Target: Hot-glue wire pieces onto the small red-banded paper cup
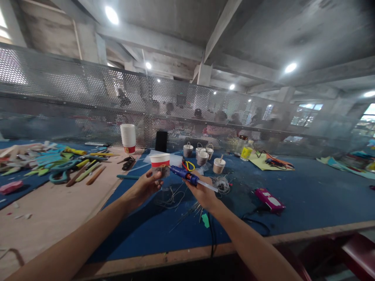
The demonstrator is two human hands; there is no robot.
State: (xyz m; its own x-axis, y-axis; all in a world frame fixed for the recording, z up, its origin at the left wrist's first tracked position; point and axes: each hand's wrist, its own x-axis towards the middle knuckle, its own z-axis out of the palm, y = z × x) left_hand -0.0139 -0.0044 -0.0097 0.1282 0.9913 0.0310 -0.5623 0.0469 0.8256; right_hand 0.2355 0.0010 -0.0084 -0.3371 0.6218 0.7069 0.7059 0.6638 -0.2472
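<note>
While held above the middle of the blue table (307, 203), a paper cup (159, 163) is gripped by the left hand (145, 186). A glue gun (187, 177) is clasped by the right hand (204, 194), its nozzle touching the cup. Small cups (202, 156) are ranged towards the far edge; a pink box (268, 199) is placed right.

The cup (159, 163) in the left hand (145, 186) is white with a red band. The glue gun (187, 177) in the right hand (203, 194) is blue, with a see-through white stick at its back. The worktop (307, 203) under both hands is dark blue. Right of the right hand lies a pink box (268, 199). Far left of the left hand lie yellow and teal scraps (63, 162).
</note>
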